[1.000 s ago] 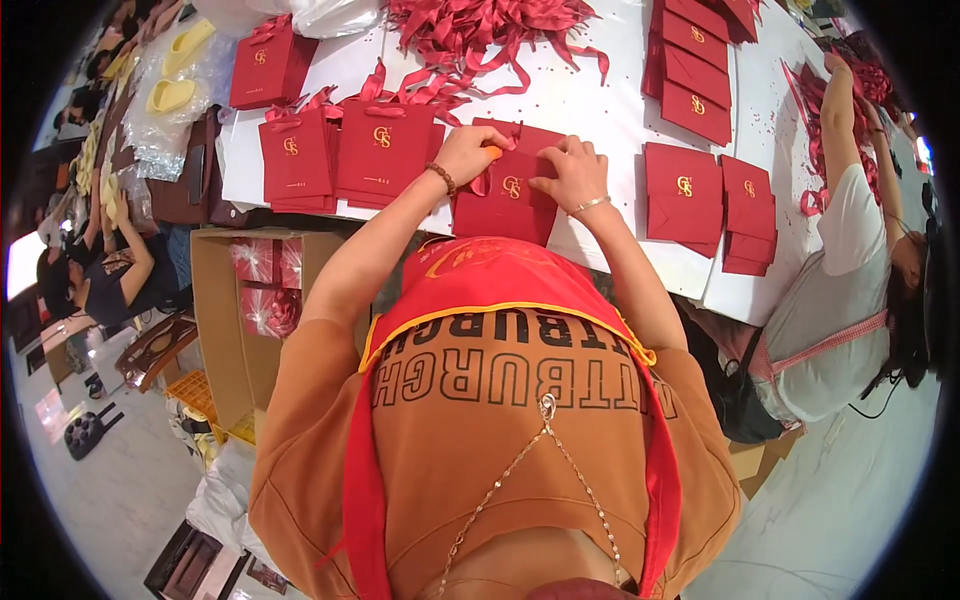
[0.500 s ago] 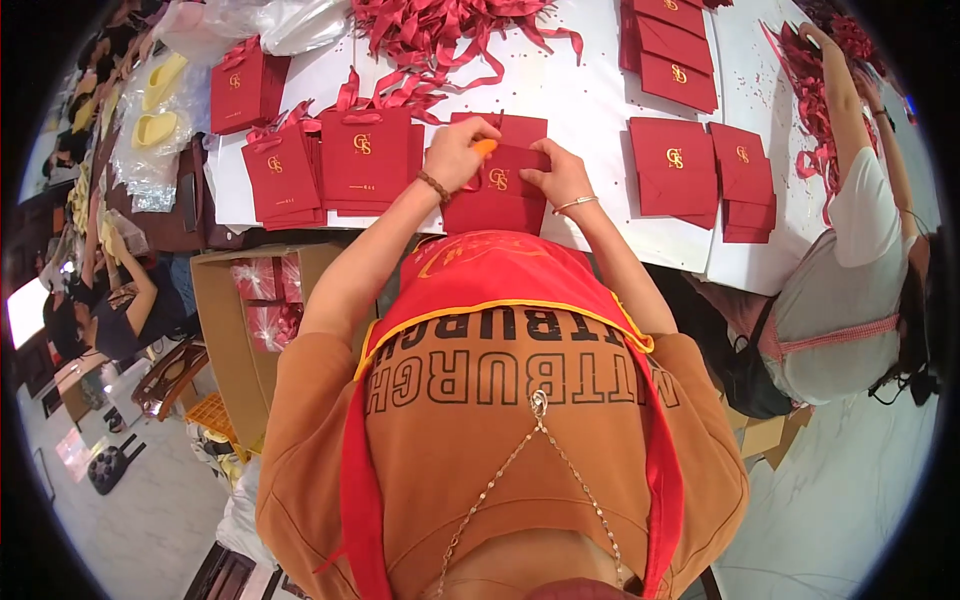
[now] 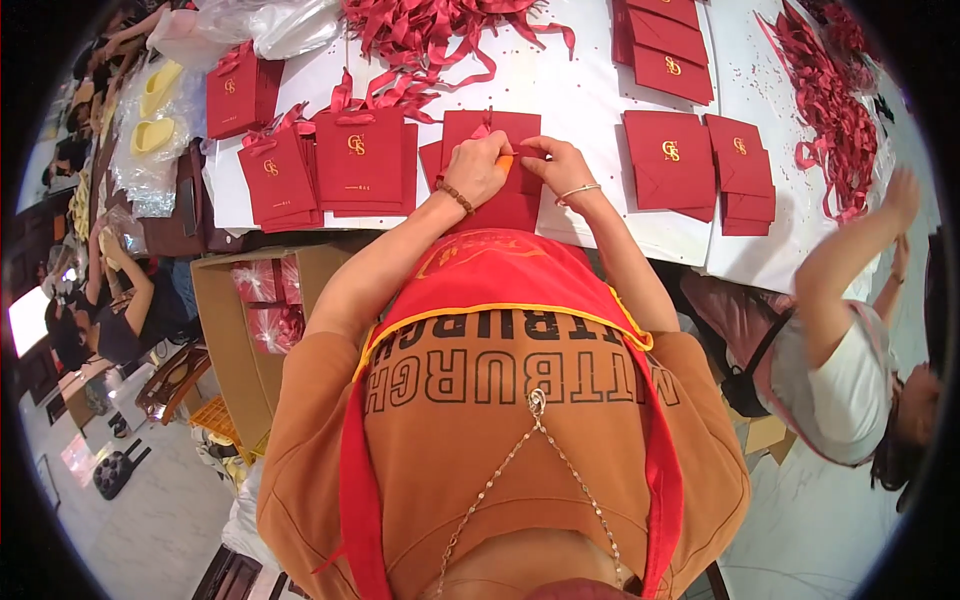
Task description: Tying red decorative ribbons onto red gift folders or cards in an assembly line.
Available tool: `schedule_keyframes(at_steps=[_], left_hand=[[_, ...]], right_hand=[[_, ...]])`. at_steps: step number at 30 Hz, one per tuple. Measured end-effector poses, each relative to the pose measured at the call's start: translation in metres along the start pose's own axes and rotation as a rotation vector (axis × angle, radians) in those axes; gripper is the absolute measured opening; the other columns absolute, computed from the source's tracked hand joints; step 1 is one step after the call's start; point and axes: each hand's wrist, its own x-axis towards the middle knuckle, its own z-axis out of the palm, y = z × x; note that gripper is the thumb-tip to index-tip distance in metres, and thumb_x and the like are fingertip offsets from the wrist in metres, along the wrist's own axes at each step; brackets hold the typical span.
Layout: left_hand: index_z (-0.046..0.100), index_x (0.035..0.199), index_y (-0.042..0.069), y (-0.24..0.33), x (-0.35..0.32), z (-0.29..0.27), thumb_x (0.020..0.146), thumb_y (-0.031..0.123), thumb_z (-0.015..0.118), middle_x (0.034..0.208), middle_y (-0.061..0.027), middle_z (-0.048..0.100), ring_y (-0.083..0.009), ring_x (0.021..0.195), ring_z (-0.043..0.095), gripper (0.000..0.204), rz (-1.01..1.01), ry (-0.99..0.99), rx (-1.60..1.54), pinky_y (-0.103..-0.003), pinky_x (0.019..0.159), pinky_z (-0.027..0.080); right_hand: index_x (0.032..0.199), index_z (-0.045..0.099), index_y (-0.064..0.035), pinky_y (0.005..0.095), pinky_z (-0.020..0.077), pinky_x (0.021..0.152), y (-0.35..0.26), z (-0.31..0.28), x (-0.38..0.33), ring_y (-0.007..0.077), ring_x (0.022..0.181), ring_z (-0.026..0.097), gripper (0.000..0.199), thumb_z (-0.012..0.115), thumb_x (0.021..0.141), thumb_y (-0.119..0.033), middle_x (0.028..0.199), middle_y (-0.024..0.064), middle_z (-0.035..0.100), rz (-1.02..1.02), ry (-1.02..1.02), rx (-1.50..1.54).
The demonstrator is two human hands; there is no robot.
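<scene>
A flat red paper gift bag (image 3: 497,200) lies on the white table (image 3: 580,90) straight in front of me. My left hand (image 3: 478,168) and my right hand (image 3: 556,162) rest on its upper part, both pinching its top edge. Something small and orange (image 3: 507,159) shows between my fingers. A beaded bracelet sits on my left wrist, a thin bangle on my right. My fingers hide the spot they work on.
Finished red bags with ribbon handles (image 3: 358,160) stand left of my hands; flat red bags (image 3: 668,162) lie stacked to the right. Loose red ribbons (image 3: 430,30) pile up at the back. A co-worker (image 3: 850,350) sits at right; an open cardboard box (image 3: 245,320) stands below left.
The view has shifted slightly and my hands have drawn closer together at the bag's top edge. The person at right has raised an arm over the table.
</scene>
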Motion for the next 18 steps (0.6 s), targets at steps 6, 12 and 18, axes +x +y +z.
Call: schedule_keyframes(at_steps=[6, 12, 18], left_hand=[[0.057, 0.074, 0.002, 0.008, 0.002, 0.000, 0.070, 0.009, 0.056, 0.066, -0.0167, 0.059, -0.0321, 0.061, 0.059, 0.008, -0.045, 0.001, 0.123, -0.041, 0.056, 0.045], [0.054, 0.074, 0.003, 0.015, 0.002, 0.004, 0.068, 0.006, 0.054, 0.065, -0.0156, 0.058, -0.0328, 0.061, 0.058, 0.007, 0.116, 0.023, 0.281, -0.044, 0.055, 0.045], [0.053, 0.078, 0.003, 0.009, 0.005, 0.001, 0.070, 0.010, 0.058, 0.064, -0.0135, 0.059, -0.0305, 0.059, 0.058, 0.011, 0.081, -0.036, 0.198, -0.038, 0.051, 0.045]], right_hand=[[0.099, 0.060, -0.0058, 0.0316, 0.0464, 0.060, -0.002, 0.002, -0.004, 0.0195, 0.062, 0.059, 0.025, 0.061, 0.075, -0.012, 0.079, 0.0127, 0.064, -0.065, 0.050, -0.057], [0.095, 0.060, -0.0045, 0.0323, 0.0472, 0.064, -0.001, 0.015, -0.004, 0.0245, 0.069, 0.061, 0.022, 0.060, 0.074, -0.009, 0.083, 0.0126, 0.064, -0.349, 0.231, -0.306], [0.093, 0.060, -0.0062, 0.0374, 0.0469, 0.068, 0.008, 0.015, -0.001, 0.0323, 0.078, 0.059, 0.020, 0.060, 0.073, -0.009, 0.084, 0.0156, 0.061, -0.316, 0.212, -0.244]])
